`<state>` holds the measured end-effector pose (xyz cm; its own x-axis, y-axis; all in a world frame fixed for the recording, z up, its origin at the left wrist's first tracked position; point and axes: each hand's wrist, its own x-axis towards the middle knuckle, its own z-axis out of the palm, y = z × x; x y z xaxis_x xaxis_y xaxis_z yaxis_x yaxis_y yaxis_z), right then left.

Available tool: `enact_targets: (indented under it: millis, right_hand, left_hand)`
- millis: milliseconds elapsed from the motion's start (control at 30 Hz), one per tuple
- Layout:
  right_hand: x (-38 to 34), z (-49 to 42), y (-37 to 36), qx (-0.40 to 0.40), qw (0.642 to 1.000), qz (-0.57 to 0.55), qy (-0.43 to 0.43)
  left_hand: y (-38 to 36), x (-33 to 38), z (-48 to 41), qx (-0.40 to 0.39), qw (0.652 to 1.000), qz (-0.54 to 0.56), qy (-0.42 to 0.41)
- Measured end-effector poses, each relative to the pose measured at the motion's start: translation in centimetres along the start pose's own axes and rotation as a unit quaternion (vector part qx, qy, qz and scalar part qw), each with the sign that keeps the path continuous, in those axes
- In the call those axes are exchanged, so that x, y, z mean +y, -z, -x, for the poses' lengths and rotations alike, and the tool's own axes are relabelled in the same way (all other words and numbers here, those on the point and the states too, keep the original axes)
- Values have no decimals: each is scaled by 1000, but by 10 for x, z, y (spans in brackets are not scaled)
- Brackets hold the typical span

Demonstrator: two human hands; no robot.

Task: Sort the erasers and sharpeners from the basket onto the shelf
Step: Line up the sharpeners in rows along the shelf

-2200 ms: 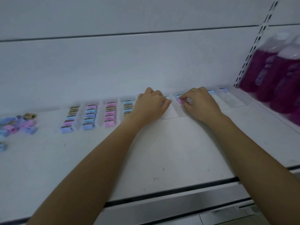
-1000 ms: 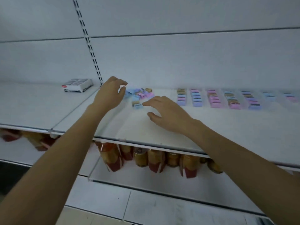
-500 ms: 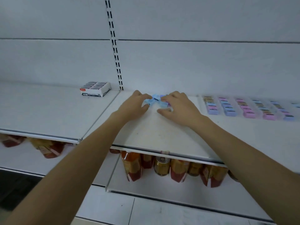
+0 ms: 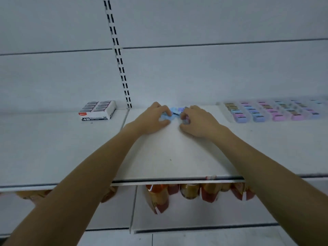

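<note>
Both of my hands are at the pile point(image 4: 176, 111) of little blue and purple pieces, sharpeners by my guess, lying near the back of the shelf point(image 4: 168, 153), between the eraser box point(image 4: 98, 110) on the left and the sorted rows point(image 4: 266, 112) on the right. My left hand point(image 4: 154, 120) has its fingers curled over a few blue ones, with the thumb closing in from underneath. My right hand point(image 4: 199, 121) pinches at a purple one with bent fingertips. I cannot tell how many pieces each hand really has, because my knuckles hide them. I expect these pieces to be light, hard and smooth, so a loose handful would easily spill. It seems best to take each one by its 2 long flat sides between thumb and forefinger, or to cup several against the palm. The rows sit well apart from the pile, and setting a piece down carelessly could knock over neighbours already lined up. No basket is in view.
</note>
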<state>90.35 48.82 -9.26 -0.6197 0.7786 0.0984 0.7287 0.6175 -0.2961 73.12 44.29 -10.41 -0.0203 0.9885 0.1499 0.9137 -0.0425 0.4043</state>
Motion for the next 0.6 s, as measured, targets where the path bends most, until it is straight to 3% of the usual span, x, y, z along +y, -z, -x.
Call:
enact_targets:
  millis: [167, 300, 433, 600]
  right_hand:
    - [-12, 6, -18, 120, 993, 4, -22]
    - [-13, 12, -24, 194, 981, -16, -11]
    - [-10, 16, -23, 199, 972, -120, -32]
    - [-13, 18, -21, 210, 969, -126, 0]
  left_hand:
    - [-2, -16, 2, 56, 991, 89, -78]
    - [0, -18, 2, 61, 988, 101, -104]
    - [-1, -15, 5, 47, 986, 94, -131]
    - [-1, -13, 8, 71, 981, 133, -121]
